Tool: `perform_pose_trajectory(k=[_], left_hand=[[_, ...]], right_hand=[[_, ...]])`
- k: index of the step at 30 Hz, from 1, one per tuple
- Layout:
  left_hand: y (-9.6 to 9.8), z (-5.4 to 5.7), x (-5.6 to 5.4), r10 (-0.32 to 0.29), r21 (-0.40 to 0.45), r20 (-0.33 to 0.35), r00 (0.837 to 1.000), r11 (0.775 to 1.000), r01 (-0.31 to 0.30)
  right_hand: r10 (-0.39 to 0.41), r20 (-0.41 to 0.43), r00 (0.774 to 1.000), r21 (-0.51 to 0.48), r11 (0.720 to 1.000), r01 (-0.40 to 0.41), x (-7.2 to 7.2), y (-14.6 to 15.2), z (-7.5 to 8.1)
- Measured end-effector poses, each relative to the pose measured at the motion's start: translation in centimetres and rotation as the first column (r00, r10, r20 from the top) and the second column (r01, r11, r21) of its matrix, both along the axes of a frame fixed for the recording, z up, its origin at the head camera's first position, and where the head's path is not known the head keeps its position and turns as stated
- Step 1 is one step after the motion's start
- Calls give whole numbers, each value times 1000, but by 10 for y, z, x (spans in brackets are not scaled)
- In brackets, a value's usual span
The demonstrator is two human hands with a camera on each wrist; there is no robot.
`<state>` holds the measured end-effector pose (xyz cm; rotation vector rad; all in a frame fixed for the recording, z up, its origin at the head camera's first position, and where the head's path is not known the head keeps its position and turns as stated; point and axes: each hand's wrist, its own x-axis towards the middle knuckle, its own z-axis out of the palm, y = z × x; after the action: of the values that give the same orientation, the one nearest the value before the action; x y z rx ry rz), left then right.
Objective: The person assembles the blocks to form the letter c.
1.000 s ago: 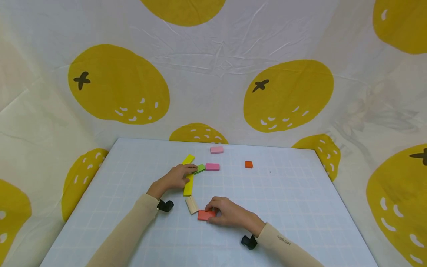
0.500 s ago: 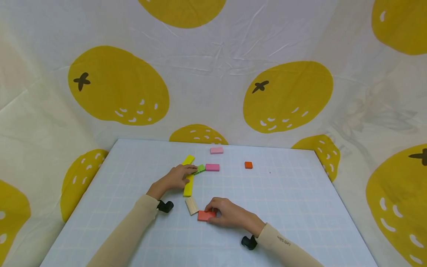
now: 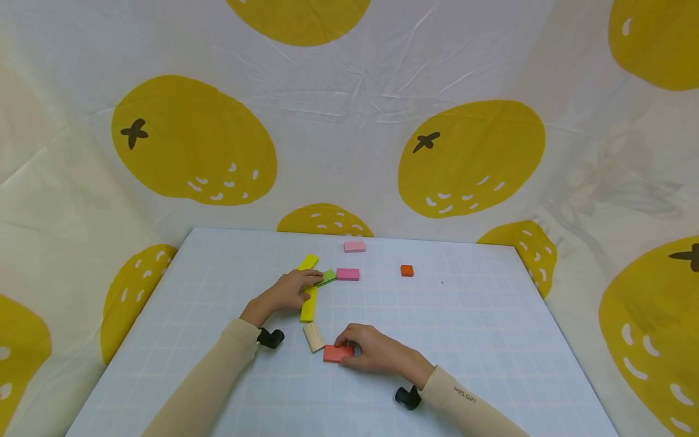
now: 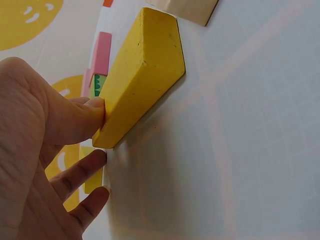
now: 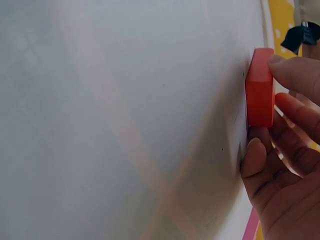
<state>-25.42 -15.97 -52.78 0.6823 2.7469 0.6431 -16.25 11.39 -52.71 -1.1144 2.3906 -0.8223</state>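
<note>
Flat toy blocks form a bent line on the table. My left hand [image 3: 289, 288] lies over a long yellow block [image 3: 308, 306] and a green block [image 3: 327, 277]. In the left wrist view its thumb touches the yellow block [image 4: 140, 82], with the other fingers spread out. My right hand [image 3: 371, 347] pinches a red block [image 3: 333, 352] between thumb and fingers. In the right wrist view the thumb presses an upper edge of the red block [image 5: 260, 90]. A plain wooden block [image 3: 314, 337] lies at an angle between the yellow and red ones.
A pink block [image 3: 347, 274] meets the green one's right end. Another yellow block [image 3: 309, 261] pokes out beyond my left hand. Farther back sit a pale pink block [image 3: 354, 246] and a small orange block [image 3: 406, 271]. Fruit-printed cloth [image 3: 338, 121] hangs behind the table [image 3: 464, 352].
</note>
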Motion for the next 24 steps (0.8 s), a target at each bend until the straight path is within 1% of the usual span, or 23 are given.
perform_pose_trajectory(k=[14, 19, 24], left_hand=[[0, 1, 1, 2, 5, -11, 1000, 1000, -2], [0, 1, 2, 1, -1, -17, 1000, 1000, -1], [0, 1, 2, 8, -4, -9, 1000, 1000, -8]], right_hand=[[12, -17, 1000, 1, 1000, -12, 0, 0, 2], [11, -11, 1000, 7, 1000, -11, 0, 0, 2], [9, -1, 1000, 20, 1000, -9, 0, -1, 2]])
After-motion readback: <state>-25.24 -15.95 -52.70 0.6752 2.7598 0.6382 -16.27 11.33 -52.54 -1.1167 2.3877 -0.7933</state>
